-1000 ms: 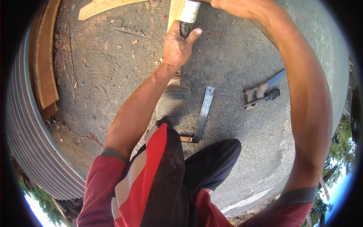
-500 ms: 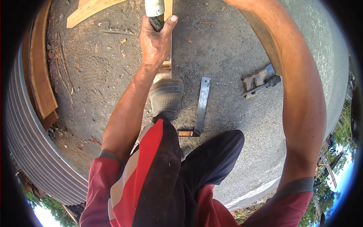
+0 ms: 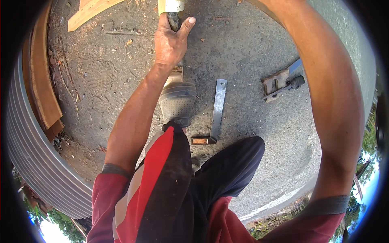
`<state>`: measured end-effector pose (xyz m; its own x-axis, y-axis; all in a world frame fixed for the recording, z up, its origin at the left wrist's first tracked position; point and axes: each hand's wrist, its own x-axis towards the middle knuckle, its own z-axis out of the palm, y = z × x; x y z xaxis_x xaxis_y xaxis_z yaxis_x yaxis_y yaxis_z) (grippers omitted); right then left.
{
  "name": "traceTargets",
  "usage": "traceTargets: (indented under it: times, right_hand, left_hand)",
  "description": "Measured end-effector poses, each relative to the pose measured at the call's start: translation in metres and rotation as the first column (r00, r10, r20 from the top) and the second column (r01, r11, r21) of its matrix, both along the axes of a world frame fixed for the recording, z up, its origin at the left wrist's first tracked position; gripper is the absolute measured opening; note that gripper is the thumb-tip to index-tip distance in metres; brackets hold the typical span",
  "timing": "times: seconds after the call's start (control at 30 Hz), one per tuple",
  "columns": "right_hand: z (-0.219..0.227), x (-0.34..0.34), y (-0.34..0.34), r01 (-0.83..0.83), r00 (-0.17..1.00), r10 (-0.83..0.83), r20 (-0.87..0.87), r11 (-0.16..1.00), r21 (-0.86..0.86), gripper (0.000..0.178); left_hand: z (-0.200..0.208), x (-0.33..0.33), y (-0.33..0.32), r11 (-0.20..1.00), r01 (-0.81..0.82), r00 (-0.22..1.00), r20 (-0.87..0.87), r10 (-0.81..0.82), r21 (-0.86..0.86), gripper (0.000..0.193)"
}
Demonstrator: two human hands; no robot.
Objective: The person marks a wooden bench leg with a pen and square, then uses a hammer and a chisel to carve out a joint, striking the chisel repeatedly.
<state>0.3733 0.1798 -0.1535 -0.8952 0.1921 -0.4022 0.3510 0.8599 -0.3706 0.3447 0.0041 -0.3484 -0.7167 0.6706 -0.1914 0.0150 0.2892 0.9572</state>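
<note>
My left hand is closed around the dark grip of a tool with a white cylindrical body, cut off by the top edge; its exact kind cannot be told. This tool lies over a narrow piece of wood, which passes beneath my grey shoe. My right forearm reaches up past the top edge, so the right hand is out of sight. Right of the shoe, a try square with a metal blade and a wood-inlaid stock lies on the ground.
A handsaw and a dark-ended tool lie beside my right forearm. Boards and a corrugated metal sheet line the left side. Another pale board lies at the upper left. My bent knee is near the square.
My left hand and the tool it grips have shifted slightly right. My right forearm has swung outward to the right, uncovering more of the handsaw and the dark-ended tool.
</note>
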Motion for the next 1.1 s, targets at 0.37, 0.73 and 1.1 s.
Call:
traceTargets:
  times: [0.37,0.73,1.1]
  right_hand:
    - [-0.029,0.040,0.021,-0.030,0.964,0.056,-0.260,0.994,0.105,0.026]
    - [-0.088,0.205,-0.084,0.659,0.578,-0.803,-0.148,0.566,-0.495,0.036]
    - [-0.095,0.287,-0.172,0.699,0.639,-0.760,0.118,0.511,-0.500,0.035]
  left_hand:
    - [0.023,0.001,-0.003,0.985,0.092,0.917,0.375,-0.140,0.143,0.030]
    - [0.072,-0.017,-0.059,0.872,0.225,0.901,0.248,-0.356,0.434,0.035]
    - [0.062,0.030,-0.111,0.717,0.619,0.785,-0.249,-0.567,0.320,0.018]
